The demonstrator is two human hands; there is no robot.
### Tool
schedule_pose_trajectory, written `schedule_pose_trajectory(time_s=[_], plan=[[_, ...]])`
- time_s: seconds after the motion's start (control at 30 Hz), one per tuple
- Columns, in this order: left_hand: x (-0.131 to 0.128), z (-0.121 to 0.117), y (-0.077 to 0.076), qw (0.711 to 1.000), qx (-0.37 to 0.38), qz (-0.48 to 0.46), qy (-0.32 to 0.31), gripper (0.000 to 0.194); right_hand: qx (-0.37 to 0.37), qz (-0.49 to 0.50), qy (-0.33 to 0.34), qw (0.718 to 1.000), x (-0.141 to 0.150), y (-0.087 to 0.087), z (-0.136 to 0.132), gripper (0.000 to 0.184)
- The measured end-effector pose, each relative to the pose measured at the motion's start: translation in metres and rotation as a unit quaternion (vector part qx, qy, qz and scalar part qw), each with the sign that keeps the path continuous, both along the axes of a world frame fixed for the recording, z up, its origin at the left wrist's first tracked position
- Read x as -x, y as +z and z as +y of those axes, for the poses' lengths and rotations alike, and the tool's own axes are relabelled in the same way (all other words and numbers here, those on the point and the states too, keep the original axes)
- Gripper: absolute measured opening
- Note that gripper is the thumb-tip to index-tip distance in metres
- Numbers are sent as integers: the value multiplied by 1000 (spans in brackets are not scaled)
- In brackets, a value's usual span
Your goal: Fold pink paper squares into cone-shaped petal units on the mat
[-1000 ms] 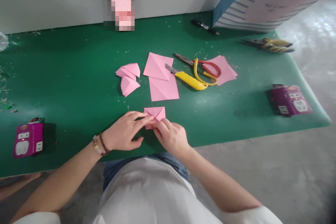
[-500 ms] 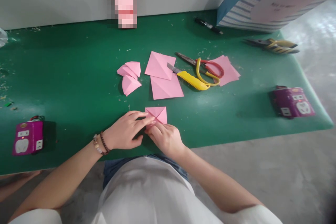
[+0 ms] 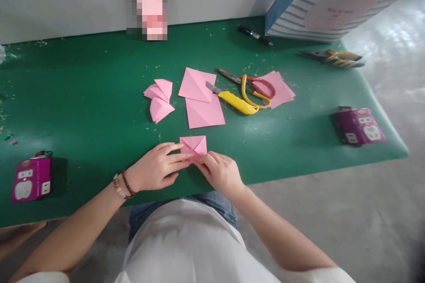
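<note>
A small folded pink paper [image 3: 199,140] lies flat near the table's front edge, with creases meeting at its middle. My left hand [image 3: 154,168] rests on its left side, fingers stretched out and pressing it down. At the paper's lower right edge, my right hand [image 3: 221,172] pinches with curled fingers, which hide that corner. Beyond my hands, two creased pink sheets [image 3: 206,112] overlap. Left of them sit folded pink paper pieces [image 3: 161,108]. A yellow utility knife [image 3: 237,101] lies with its blade over the sheets, touching the scissors [image 3: 259,90] with red and yellow handles.
More pink sheets [image 3: 280,90] lie partly under the scissors on the green table [image 3: 99,97]. Farther back are a black pen [image 3: 255,35], pliers [image 3: 335,57] and a striped box [image 3: 318,9]. Purple boxes stand at left [image 3: 31,177] and right [image 3: 360,126]. Someone's limb shows at lower left.
My right hand slid left along the paper's lower edge, then back to its right side. My left fingers stay on the paper, now more spread. The view shifted slightly.
</note>
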State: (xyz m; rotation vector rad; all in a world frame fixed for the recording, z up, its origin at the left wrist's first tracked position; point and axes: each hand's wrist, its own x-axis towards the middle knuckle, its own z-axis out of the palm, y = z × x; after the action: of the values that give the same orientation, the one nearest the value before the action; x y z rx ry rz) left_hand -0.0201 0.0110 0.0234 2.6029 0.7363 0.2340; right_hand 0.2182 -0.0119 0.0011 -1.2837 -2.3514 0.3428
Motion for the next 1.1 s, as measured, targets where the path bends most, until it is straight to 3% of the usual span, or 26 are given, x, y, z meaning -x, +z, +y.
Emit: schedule_pose_trajectory(time_s=[0.17,0.37,0.53,0.6,0.73,0.83,0.93,1.1], plan=[[-1,0,-1,1000,-21,6,3,40,1,95,-26,995,-11,10,13,13],[-5,1,1,998,-40,-48,24,26,-14,-1,7,1000,-18,6,26,19],[-13,9,5,992,-24,-90,85,12,13,27,4,1000,-17,5,25,22],[-19,14,6,989,-27,-62,133,22,20,24,6,999,-17,6,25,25],[-29,21,1,979,-27,-16,200,65,19,5,-8,1000,-11,8,26,32],[-33,22,-4,979,-28,-16,202,56,13,3,-31,999,-4,9,27,43],[-33,21,-7,978,-29,-30,206,44,3,-2,-45,999,3,9,27,39],[-36,20,-9,970,-25,-54,236,43,-24,61,-67,996,4,4,29,40]])
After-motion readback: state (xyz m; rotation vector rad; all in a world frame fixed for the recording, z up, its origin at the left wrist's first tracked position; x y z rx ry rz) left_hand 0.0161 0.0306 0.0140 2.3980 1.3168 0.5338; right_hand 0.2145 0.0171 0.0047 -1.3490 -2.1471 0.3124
